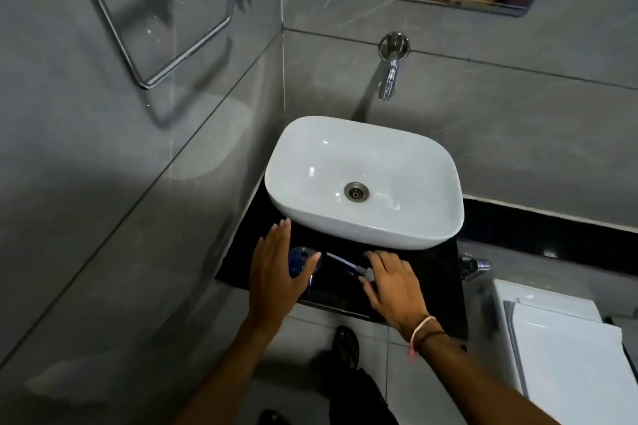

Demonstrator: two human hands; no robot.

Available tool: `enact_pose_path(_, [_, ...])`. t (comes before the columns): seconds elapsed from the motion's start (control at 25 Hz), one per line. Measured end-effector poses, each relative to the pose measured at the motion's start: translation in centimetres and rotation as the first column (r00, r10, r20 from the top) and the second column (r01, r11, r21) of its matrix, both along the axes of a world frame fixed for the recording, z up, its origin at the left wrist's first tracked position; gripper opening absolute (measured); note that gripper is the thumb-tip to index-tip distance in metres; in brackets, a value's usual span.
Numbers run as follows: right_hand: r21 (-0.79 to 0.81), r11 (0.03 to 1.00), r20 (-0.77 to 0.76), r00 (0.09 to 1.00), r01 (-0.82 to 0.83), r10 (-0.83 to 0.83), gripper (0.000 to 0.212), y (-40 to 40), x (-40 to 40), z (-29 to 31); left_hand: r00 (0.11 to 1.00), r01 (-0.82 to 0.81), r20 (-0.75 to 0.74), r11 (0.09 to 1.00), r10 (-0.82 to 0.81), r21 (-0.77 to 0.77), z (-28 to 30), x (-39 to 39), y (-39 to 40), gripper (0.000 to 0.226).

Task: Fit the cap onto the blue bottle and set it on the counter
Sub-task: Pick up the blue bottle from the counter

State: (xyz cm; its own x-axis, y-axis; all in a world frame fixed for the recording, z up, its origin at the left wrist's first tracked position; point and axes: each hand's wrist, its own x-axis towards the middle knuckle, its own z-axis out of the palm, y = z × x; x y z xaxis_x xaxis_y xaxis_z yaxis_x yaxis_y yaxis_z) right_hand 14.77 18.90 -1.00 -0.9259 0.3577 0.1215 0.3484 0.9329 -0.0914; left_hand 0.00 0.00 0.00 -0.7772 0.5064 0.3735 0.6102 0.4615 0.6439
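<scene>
A small blue bottle (299,260) stands on the black counter (331,293) in front of the basin, its open top facing up. My left hand (276,272) is spread flat just left of it, thumb beside the bottle, not closed around it. To the right lies a grey cap with a thin white tube (345,262) on the counter. My right hand (390,286) reaches over it with fingers extended, fingertips touching the grey cap end; the hand hides part of it.
A white basin (366,179) sits on the counter under a wall tap (390,69). Grey tiled walls close in at the left and back, with a chrome towel rail (155,45). A white toilet tank (566,338) stands at the right, and my foot (345,348) is on the floor below.
</scene>
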Motion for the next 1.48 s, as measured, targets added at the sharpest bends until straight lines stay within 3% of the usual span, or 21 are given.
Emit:
enact_pose_path(0.08, [-0.078, 0.994, 0.134, 0.989, 0.078, -0.068, 0.047, 0.5, -0.3, -1.1, 0.990, 0.021, 0.142, 1.000, -0.021, 0.000, -1.1, 0.1, 0.2, 0.079])
enact_pose_path(0.16, [-0.183, 0.975, 0.161, 0.983, 0.123, -0.094, 0.034, 1.0, -0.4, -1.8, 0.975, 0.005, 0.223, 1.000, 0.000, -0.023, -2.0, 0.4, 0.5, 0.076])
enact_pose_path(0.28, [-0.401, 0.906, -0.054, 0.984, 0.137, -0.172, 0.024, 0.9, -1.3, -1.8, 0.969, -0.066, 0.239, 0.998, 0.061, 0.015, -2.5, 0.4, 1.2, 0.075])
enact_pose_path(0.4, [-0.623, 0.782, -0.308, 0.923, -0.011, -0.232, 0.025, 0.5, -1.4, -0.2, 0.975, -0.092, 0.204, 0.996, 0.089, 0.004, -2.8, 0.8, 1.1, 0.079])
enact_pose_path(0.56, [-0.622, 0.764, -0.493, 0.843, -0.169, -0.215, 0.021, -0.6, -1.0, 3.2, 0.981, -0.087, 0.170, 0.996, 0.088, -0.016, -3.1, 0.7, 1.2, 0.082])
enact_pose_path(0.72, [-0.556, 0.798, -0.522, 0.845, -0.231, -0.118, 0.020, -0.8, -0.7, 5.7, 0.991, -0.070, 0.110, 0.995, 0.077, -0.069, -3.4, 0.5, 0.8, 0.086])
enact_pose_path(1.0, [-0.370, 0.876, -0.345, 0.921, -0.310, 0.181, 0.021, -0.2, -3.2, 9.9, 0.996, -0.052, 0.063, 0.995, 0.058, -0.091, -3.6, 0.0, 0.6, 0.084])
enact_pose_path(1.12, [-0.300, 0.877, -0.182, 0.925, -0.376, 0.335, 0.014, -0.1, -5.6, 12.3, 0.998, -0.043, 0.046, 0.994, 0.048, -0.097, -3.6, -0.2, 0.6, 0.085])
enact_pose_path(1.32, [-0.202, 0.846, 0.132, 0.842, -0.494, 0.523, 0.023, -1.9, -10.8, 13.2, 1.000, -0.022, 0.015, 0.997, 0.023, -0.077, -3.7, -0.6, 0.7, 0.086])
enact_pose_path(1.48, [-0.176, 0.857, 0.367, 0.776, -0.484, 0.513, 0.026, -3.7, -12.9, 10.9, 0.999, -0.038, -0.004, 0.997, 0.038, -0.068, -4.4, -0.7, 0.6, 0.081])
